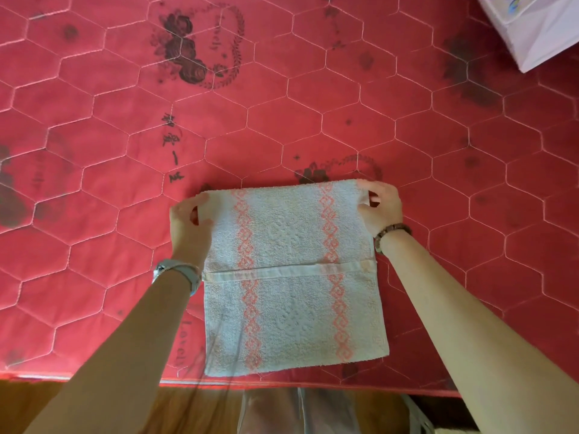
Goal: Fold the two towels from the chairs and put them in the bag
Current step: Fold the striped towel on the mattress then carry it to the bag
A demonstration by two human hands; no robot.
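Head view
Towel: a white towel with two pink patterned stripes lies folded on the red quilted cover, close to the cover's near edge. A hemmed band runs across its middle, from side to side.
Left hand: the left hand pinches the far left corner of the towel, thumb and fingers curled round the edge.
Right hand: the right hand pinches the far right corner in the same way. The cloth bunches a little at the grip.
Far edge: it is held between the two hands. Whether it is lifted off the cover or lies on it cannot be told.
Wrists: a watch with a pale strap sits on the left wrist, and a bead bracelet on the right.
Bag: a pale bag rests on the cover at the far right corner of the view, well apart from the towel and partly cut off by the frame.
Cover: red, stitched in hexagons, with dark flower prints and some dark lettering.
Floor: brown wooden floor shows below the cover's near edge.
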